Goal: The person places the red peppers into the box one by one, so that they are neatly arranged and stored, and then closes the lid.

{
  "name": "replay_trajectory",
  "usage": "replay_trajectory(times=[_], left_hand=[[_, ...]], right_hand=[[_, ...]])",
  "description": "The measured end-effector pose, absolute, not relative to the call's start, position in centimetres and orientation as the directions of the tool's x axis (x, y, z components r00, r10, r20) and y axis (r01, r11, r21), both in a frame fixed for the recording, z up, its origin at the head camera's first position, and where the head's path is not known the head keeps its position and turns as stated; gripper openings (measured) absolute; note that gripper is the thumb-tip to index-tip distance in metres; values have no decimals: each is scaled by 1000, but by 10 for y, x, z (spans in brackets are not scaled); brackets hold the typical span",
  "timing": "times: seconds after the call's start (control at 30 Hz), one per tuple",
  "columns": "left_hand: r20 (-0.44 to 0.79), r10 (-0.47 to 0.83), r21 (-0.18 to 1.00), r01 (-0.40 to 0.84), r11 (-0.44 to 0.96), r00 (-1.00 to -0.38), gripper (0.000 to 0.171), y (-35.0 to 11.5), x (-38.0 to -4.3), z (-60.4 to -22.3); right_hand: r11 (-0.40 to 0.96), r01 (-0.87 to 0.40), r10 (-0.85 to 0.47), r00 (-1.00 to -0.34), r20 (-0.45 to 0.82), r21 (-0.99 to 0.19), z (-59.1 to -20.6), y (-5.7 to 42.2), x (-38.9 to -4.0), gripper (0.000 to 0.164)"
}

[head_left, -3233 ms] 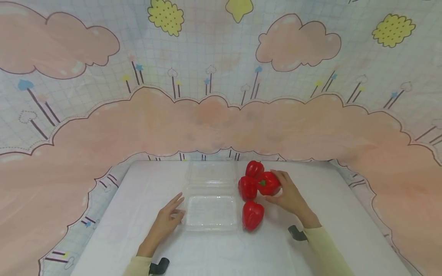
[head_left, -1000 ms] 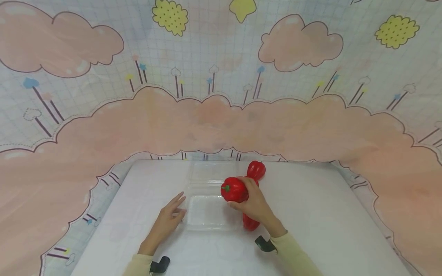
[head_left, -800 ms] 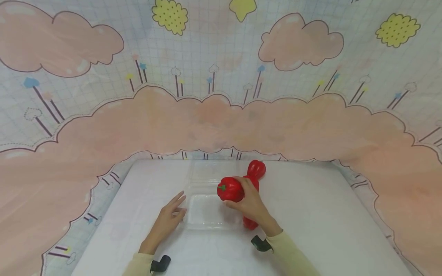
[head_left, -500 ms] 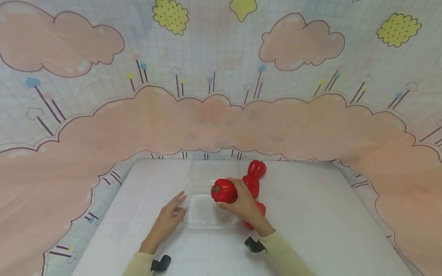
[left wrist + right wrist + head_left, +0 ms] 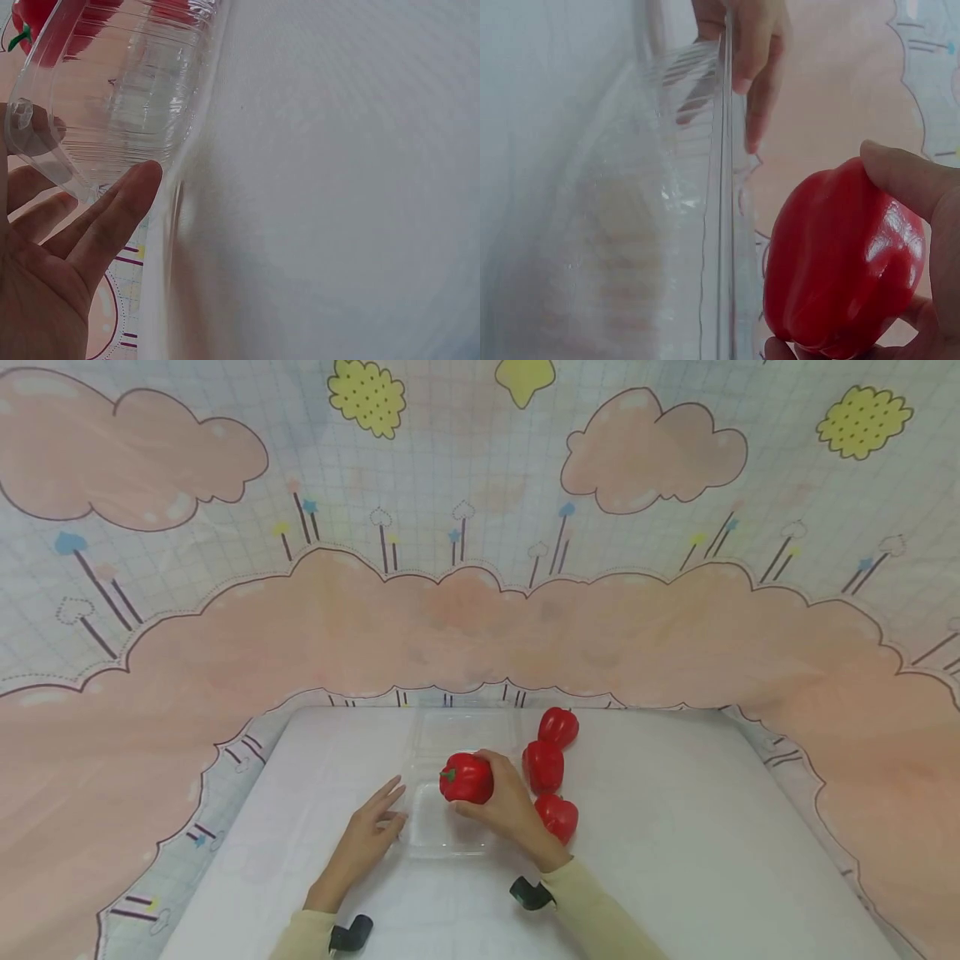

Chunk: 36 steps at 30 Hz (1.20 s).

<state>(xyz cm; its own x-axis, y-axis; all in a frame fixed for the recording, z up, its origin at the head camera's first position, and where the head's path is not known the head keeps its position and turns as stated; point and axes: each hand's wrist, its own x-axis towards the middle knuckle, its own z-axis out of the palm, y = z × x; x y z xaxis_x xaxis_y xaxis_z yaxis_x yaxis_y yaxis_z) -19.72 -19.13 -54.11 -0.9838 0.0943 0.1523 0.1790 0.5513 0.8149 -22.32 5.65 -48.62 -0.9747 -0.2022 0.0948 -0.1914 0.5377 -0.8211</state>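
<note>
In the head view my right hand (image 5: 502, 802) grips a red bell pepper (image 5: 467, 778) with a green stem, fingers over its far side and thumb at the near side. It is held over the clear plastic clamshell box (image 5: 431, 853), whose lid (image 5: 465, 731) lies folded back. My left hand (image 5: 363, 835) rests at the box's left side with fingers extended. Seen from the left wrist, the fingertips (image 5: 142, 180) lie along the clear wall. The right wrist view shows the pepper (image 5: 840, 262) held beside the box rim (image 5: 724, 225).
Three more red bell peppers stand to the right of the box: a far one (image 5: 558, 727), a middle one (image 5: 543, 767) and a near one (image 5: 557, 817), partly behind the right wrist. All sit on a white-covered table (image 5: 675, 827) before a cloud-patterned backdrop (image 5: 480, 627).
My right hand has taken the pepper from the group on the right and carried it left over the box's base. My left hand has stayed at the box's left side.
</note>
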Motion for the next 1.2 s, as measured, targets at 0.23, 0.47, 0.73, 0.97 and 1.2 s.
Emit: replay_trajectory(times=[0.23, 0.47, 0.73, 0.97, 1.2], left_hand=[[154, 103, 819, 185, 544, -983, 52, -191, -197, -539], [138, 102, 816, 172, 552, -985, 53, -191, -197, -539], [153, 103, 816, 184, 547, -983, 53, -192, -197, -540], [154, 97, 808, 182, 560, -983, 52, -192, -200, -540], [144, 98, 806, 174, 566, -985, 51, -192, -198, -539]], right_hand=[[555, -182, -211, -975, 74, -812, -489, 42, -227, 86], [588, -164, -201, -978, 53, -792, -496, 31, -231, 85], [608, -156, -199, -979, 41, -778, -503, 22, -234, 84], [637, -141, -180, -983, 31, -758, -503, 14, -239, 83], [658, -120, -179, -984, 1, -744, -505, 7, -242, 83]])
